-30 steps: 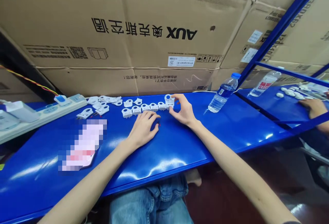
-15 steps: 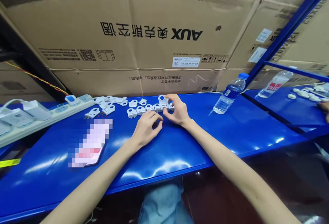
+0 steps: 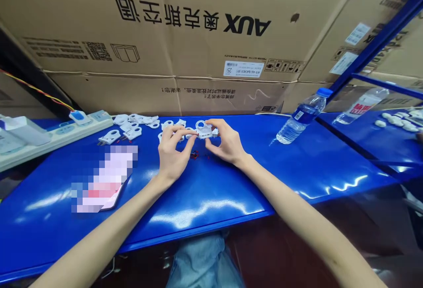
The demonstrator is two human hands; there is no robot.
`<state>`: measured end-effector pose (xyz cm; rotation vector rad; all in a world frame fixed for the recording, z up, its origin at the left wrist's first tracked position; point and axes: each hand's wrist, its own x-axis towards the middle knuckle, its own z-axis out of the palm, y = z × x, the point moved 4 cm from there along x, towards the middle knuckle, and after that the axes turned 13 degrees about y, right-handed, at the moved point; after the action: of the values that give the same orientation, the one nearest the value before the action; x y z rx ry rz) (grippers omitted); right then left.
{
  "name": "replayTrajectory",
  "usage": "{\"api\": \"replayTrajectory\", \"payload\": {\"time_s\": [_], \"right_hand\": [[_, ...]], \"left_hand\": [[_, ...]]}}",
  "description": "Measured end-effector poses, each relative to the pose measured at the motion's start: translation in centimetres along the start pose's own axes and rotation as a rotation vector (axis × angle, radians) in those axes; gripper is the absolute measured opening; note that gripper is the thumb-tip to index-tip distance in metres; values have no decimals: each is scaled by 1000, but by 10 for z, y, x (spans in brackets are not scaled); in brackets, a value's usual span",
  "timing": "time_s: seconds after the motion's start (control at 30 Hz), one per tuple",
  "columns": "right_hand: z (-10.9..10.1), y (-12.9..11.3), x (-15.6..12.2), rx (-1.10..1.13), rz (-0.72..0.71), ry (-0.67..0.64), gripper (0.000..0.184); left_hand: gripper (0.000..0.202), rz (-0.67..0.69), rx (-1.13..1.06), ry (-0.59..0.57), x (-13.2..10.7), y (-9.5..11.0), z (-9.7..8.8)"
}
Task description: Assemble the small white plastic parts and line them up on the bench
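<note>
My right hand [image 3: 225, 143] pinches a small white plastic part with a ring [image 3: 203, 129] just above the blue table [image 3: 231, 191]. My left hand [image 3: 172, 153] is raised beside it, its fingertips closed together and touching the same part from the left. Tiny red bits [image 3: 194, 154] lie on the table under the hands. A row of more white parts [image 3: 172, 125] sits just behind my hands, partly hidden by them. Several others [image 3: 127, 127] are scattered to the left.
A white power strip [image 3: 56, 134] with a yellow-red cable lies at the left. A blurred flat object [image 3: 104, 178] rests left of my hands. A water bottle [image 3: 302, 116] stands at the right. Cardboard boxes [image 3: 198, 36] wall the back. A second blue table [image 3: 373, 138] holds another bottle and white parts.
My right hand carried the white part from the row toward me. My left hand lifted off the table and closed in on the part.
</note>
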<state>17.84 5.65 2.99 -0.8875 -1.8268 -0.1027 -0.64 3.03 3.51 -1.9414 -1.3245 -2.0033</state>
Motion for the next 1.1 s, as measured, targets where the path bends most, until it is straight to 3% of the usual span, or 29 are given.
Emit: {"api": "replayTrajectory", "payload": {"time_s": [0.3, 1.1], "right_hand": [[-2, -22, -1, 34, -84, 83, 43], [2, -22, -1, 30, -63, 72, 41]], "left_hand": [[10, -19, -12, 16, 2, 1, -1], [9, 2, -2, 54, 4, 4, -2]]}}
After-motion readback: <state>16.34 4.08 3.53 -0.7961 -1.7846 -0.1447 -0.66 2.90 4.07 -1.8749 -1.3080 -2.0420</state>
